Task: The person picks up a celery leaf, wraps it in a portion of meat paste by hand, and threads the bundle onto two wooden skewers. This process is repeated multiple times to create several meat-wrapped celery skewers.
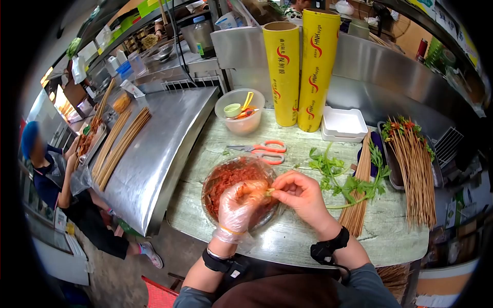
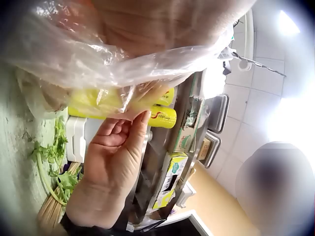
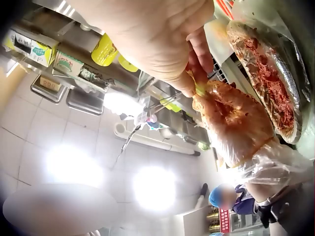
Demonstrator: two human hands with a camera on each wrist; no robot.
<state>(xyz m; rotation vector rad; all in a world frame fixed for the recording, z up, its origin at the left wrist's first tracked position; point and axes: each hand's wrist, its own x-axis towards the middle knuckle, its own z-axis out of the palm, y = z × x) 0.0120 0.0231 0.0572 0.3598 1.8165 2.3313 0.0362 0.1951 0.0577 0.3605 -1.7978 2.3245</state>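
Note:
My left hand wears a clear plastic glove with an orange band at its wrist, and red meat smears cover its fingers. It is curled above a metal bowl lined with clear plastic. Red minced meat fills the bowl. Thumb and fingertips of my bare right hand pinch a small pale-green stem piece. The gloved fingertips meet the same piece from the other side; in the left wrist view the glove hides this spot. To the right lie leafy green stalks across a bundle of bamboo skewers.
Orange-handled scissors lie behind the bowl, near a plastic tub. Two yellow film rolls stand at the back beside white trays. Filled skewers rest in a tray at right. A person works at the left steel counter.

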